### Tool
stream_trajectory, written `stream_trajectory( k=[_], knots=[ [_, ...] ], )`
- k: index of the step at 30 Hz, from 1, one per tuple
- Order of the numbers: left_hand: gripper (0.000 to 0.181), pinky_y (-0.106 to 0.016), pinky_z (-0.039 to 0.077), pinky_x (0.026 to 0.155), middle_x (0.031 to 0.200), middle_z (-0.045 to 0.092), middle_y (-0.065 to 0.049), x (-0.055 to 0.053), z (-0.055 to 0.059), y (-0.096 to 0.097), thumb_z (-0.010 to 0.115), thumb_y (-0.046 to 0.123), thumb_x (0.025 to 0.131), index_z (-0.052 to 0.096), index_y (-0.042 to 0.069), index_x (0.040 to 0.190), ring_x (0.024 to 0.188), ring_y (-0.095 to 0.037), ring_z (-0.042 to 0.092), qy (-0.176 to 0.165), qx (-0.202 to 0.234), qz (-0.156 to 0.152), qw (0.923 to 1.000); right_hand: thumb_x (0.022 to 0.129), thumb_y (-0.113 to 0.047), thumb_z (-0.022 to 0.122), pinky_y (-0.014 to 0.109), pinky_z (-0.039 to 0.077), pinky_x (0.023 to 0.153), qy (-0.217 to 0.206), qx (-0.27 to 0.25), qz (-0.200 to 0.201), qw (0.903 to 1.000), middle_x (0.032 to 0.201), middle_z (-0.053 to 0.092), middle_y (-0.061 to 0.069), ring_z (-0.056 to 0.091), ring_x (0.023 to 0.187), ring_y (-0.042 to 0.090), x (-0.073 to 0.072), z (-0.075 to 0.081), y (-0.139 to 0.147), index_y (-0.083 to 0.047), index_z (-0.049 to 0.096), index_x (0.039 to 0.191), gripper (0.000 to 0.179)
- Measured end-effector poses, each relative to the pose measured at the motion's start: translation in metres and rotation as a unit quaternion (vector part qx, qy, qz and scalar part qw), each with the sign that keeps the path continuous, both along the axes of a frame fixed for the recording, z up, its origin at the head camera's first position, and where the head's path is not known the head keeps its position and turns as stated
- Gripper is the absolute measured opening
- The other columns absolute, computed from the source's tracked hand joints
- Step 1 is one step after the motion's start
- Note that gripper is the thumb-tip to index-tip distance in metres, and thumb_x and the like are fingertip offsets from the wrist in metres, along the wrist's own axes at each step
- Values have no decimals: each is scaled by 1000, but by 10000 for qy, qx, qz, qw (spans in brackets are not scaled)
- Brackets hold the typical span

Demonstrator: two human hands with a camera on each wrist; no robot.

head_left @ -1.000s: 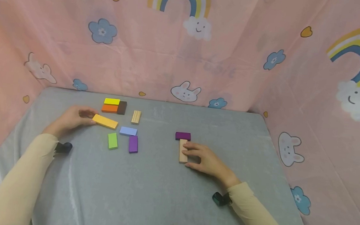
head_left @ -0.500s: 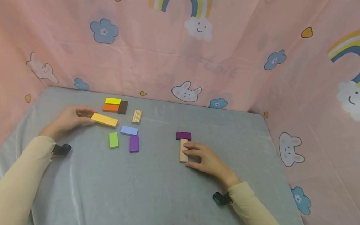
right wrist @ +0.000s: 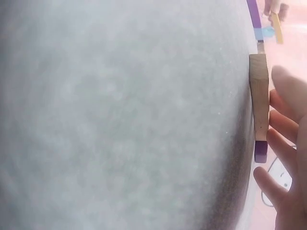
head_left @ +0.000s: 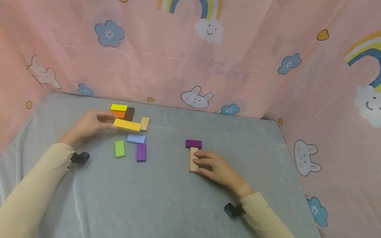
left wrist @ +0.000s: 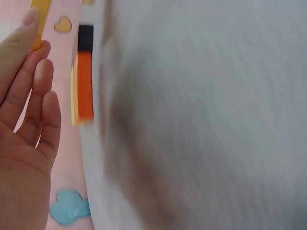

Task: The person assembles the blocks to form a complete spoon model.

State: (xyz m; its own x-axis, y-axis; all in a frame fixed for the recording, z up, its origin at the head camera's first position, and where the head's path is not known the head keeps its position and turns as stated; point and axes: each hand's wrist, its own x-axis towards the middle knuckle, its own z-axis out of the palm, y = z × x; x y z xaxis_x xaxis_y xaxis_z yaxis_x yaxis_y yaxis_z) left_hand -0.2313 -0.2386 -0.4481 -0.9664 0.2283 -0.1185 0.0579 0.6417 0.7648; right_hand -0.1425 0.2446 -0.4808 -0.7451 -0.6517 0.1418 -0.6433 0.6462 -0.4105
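My left hand (head_left: 91, 125) pinches one end of a long yellow-orange block (head_left: 127, 124) between thumb and fingers, raised above the table. In the left wrist view its other fingers are loosely bent below the block (left wrist: 41, 19). Behind it lie a yellow block (head_left: 119, 107), an orange block (head_left: 117, 114), partly covered, and a dark brown block (head_left: 129, 113). My right hand (head_left: 220, 170) rests its fingertips on a plain wooden block (head_left: 193, 160), the thumb at its near end. That block (right wrist: 259, 96) lies flat, with a dark purple block (head_left: 193, 144) across its far end.
A striped block (head_left: 145, 124) lies right of the carried block. Nearer are a light blue block (head_left: 136, 139), a green block (head_left: 119, 149) and a purple block (head_left: 141, 152). A grey cloth covers the table (head_left: 156, 203); pink printed fabric (head_left: 242, 67) hangs behind it.
My left hand first drew slightly left, then carried the yellow-orange block right and a little away, towards the striped block. The right hand stayed at the wooden block, its thumb shifting slightly.
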Motion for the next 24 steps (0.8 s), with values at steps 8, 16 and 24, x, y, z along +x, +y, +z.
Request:
stream_trajectory(
  k=[8, 16, 24],
  knots=[
    [51, -45, 52, 99, 121, 71, -12, -10, 1, 35, 81, 37, 82, 67, 15, 126, 112, -27, 66, -114, 279, 155, 9994, 90, -30, 72, 45, 45, 111, 80, 44, 3, 10000, 141, 61, 0, 55, 134, 22, 0, 0, -1, -15, 69, 126, 39],
    [43, -38, 54, 93, 114, 74, -8, -16, 0, 70, 82, 30, 81, 70, 16, 120, 106, -23, 68, 81, 675, -172, 9975, 87, -30, 76, 47, 46, 109, 158, 31, 9, 9999, 140, 62, 3, 57, 132, 25, -1, 0, -2, -13, 70, 124, 41],
    [39, -32, 60, 83, 110, 75, -8, -20, -3, 109, 83, 26, 80, 72, 16, 116, 102, -22, 69, 174, 898, -392, 9950, 89, -33, 73, 47, 44, 112, -47, 142, -88, 9999, 142, 60, 0, 54, 135, 23, 0, 3, -3, -16, 69, 127, 42]
  ],
)
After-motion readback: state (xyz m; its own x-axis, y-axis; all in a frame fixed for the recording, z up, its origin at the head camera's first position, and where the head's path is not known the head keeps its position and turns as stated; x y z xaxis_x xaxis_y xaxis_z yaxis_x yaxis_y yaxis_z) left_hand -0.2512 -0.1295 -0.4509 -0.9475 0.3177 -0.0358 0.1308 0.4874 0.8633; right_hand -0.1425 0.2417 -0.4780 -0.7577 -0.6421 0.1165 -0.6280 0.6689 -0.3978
